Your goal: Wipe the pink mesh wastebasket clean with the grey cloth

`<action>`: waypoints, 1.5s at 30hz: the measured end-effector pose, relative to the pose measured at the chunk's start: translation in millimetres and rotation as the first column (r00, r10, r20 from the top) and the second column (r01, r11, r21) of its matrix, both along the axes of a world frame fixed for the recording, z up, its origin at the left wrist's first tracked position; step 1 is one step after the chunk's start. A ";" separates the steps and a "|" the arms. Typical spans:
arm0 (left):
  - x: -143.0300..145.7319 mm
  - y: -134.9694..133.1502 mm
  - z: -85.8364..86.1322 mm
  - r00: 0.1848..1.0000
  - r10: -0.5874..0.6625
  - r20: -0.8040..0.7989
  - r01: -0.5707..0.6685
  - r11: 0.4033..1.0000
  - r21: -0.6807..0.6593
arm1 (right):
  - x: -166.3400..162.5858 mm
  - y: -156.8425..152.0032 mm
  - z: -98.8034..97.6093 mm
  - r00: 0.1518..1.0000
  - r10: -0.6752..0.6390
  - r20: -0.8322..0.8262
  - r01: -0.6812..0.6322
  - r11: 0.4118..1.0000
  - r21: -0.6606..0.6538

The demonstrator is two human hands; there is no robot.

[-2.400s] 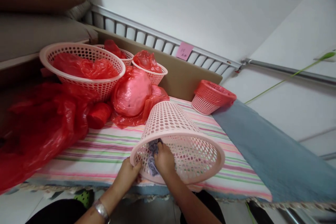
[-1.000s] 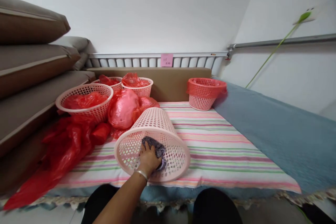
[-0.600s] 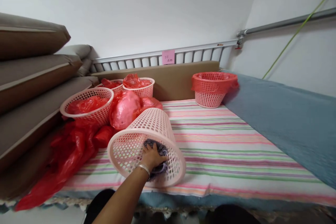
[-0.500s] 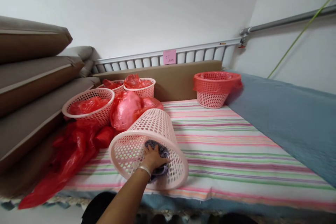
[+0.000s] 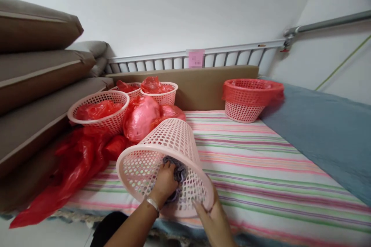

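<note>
A pale pink plastic basket (image 5: 175, 135) with round holes lies on its side, its mouth facing me. Inside it is a crumpled dark grey-purple cloth (image 5: 180, 173). My left hand (image 5: 165, 179), a bracelet at its wrist, reaches into the basket with its fingers curled onto this cloth. At the right of the mouth, my right hand (image 5: 213, 216) grips the rim, thumb on the inner side and fingers behind the wall. Part of the cloth is hidden under my left hand.
Red plastic bags (image 5: 142, 117) and pink baskets (image 5: 98, 117) lined with red bags crowd the left, beside stacked grey-brown cushions (image 5: 37, 63). A red-lined basket (image 5: 245, 110) stands at the back right on the striped sheet (image 5: 261, 170). A radiator (image 5: 226, 58) lines the wall.
My right hand has come into view and taken hold of the basket's rim. My left hand's fingers, spread over the cloth before, have curled in. The basket's mouth has tilted slightly.
</note>
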State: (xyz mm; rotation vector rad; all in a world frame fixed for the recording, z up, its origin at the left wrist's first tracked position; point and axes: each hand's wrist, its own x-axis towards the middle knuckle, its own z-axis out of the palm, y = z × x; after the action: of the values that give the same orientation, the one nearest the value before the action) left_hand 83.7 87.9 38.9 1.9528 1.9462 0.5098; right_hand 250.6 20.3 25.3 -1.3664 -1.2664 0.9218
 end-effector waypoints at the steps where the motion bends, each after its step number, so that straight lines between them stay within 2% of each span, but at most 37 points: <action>1: -1.2 2.0 -0.1 1.000 -0.004 -0.008 0.005 0.999 0.037 | 1.1 4.7 -3.1 0.999 0.011 -0.048 -0.015 0.997 -0.072; 4: -9.8 20.5 2.1 1.000 -0.009 -0.015 0.011 0.991 0.134 | 10.4 17.1 -12.9 0.972 0.041 -0.231 -0.103 0.960 -0.259; 8: -19.0 68.3 1.8 1.000 0.002 -0.013 0.001 0.969 0.246 | 19.1 33.7 -13.3 0.870 0.054 -0.491 -0.245 0.910 -0.334; 11: -16.2 102.4 -8.1 0.999 -0.001 -0.042 0.011 0.971 0.238 | 22.6 48.0 -5.0 0.772 0.073 -0.631 -0.364 0.865 -0.345; 13: -12.8 118.6 -16.0 0.998 -0.005 -0.061 0.018 0.976 0.218 | 24.8 56.2 -0.9 0.738 0.081 -0.670 -0.412 0.840 -0.353; 18: -13.3 141.3 -21.6 0.995 0.052 -0.088 -0.041 0.991 0.130 | 26.8 65.7 -1.8 0.702 0.024 -0.712 -0.392 0.847 -0.358; 21: -14.8 138.4 -16.9 0.994 0.061 -0.093 -0.053 0.995 0.088 | 26.7 67.4 -3.2 0.690 0.001 -0.724 -0.380 0.852 -0.360; 23: -11.7 125.0 -13.8 0.996 0.024 -0.086 -0.018 0.997 0.073 | 27.1 68.3 -2.9 0.689 0.006 -0.725 -0.389 0.847 -0.362; 26: 0.8 87.7 -10.8 0.996 -0.054 -0.070 0.058 0.996 0.062 | 27.4 68.7 -3.1 0.686 0.019 -0.727 -0.400 0.846 -0.354; 31: 26.5 7.3 -2.7 0.987 -0.155 -0.033 0.157 0.985 0.070 | 22.1 65.5 -9.9 0.682 -0.001 -0.732 -0.352 0.876 -0.329; 34: 33.1 -27.5 4.2 0.969 -0.248 -0.003 0.248 0.967 0.054 | 21.3 66.4 -10.4 0.726 -0.035 -0.686 -0.246 0.919 -0.308; 36: 32.9 -38.4 7.8 0.958 -0.287 0.011 0.286 0.957 0.046 | 24.4 70.5 -6.3 0.766 -0.056 -0.641 -0.171 0.943 -0.286; 38: 29.9 -37.3 10.9 0.953 -0.303 0.023 0.302 0.952 0.043 | 29.3 76.4 -0.5 0.783 -0.058 -0.619 -0.129 0.959 -0.254; 40: 25.3 -22.6 14.8 0.962 -0.271 0.023 0.270 0.961 0.054 | 33.9 81.7 3.8 0.780 -0.038 -0.625 -0.138 0.963 -0.230; 43: 17.4 22.2 22.1 0.996 -0.086 -0.017 0.088 0.987 0.132 | 36.6 85.2 2.1 0.762 -0.018 -0.647 -0.175 0.957 -0.233; 45: 13.0 58.8 24.0 0.998 0.045 -0.051 -0.034 0.978 0.206 | 35.4 85.4 -3.4 0.737 -0.023 -0.676 -0.196 0.949 -0.246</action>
State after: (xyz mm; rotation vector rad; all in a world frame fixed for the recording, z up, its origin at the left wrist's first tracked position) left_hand 96.6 146.7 62.9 2.0747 2.0415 0.6993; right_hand 286.0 105.7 21.9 -1.0314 -0.6365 1.5594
